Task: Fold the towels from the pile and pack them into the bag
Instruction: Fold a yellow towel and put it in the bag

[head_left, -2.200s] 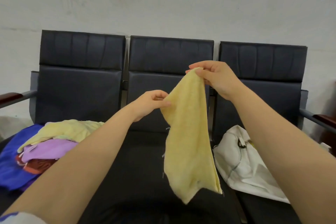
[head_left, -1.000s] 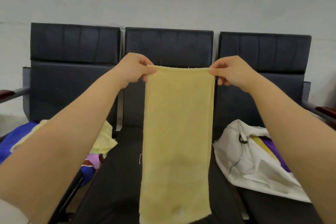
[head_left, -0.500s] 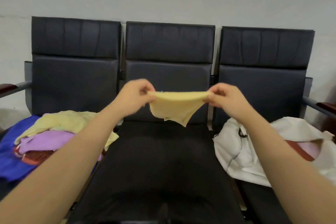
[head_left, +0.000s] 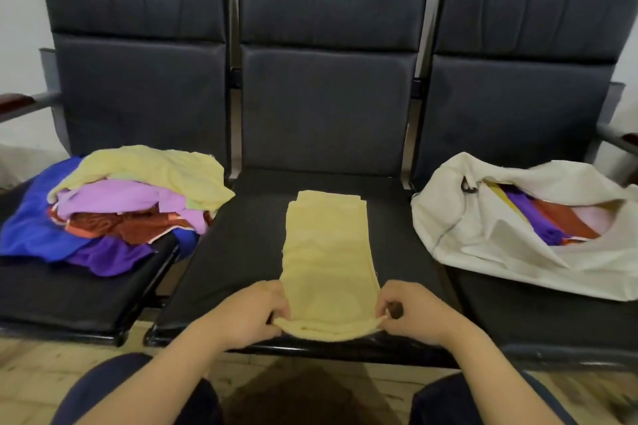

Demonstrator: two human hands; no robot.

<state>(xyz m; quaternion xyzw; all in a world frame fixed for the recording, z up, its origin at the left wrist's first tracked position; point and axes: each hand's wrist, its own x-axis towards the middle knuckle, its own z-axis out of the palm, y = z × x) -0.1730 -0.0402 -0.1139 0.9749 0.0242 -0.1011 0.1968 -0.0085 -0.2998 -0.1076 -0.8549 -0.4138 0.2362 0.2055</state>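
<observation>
Black seat point(head_left: 241, 252) holds a towel point(head_left: 328, 252), left hand point(head_left: 248, 314) and right hand point(head_left: 417, 312) pinching its near corners with curled fingers point(head_left: 276, 307); uneven lifting toward 12 o'clock could skew the fold.

head view | worn on person | faces forward and down | near middle seat point(head_left: 238, 241)

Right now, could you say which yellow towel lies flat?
The yellow towel on the middle seat, near corners pinched by left hand and right hand; the crumpled yellow towel tops the pile.
</observation>
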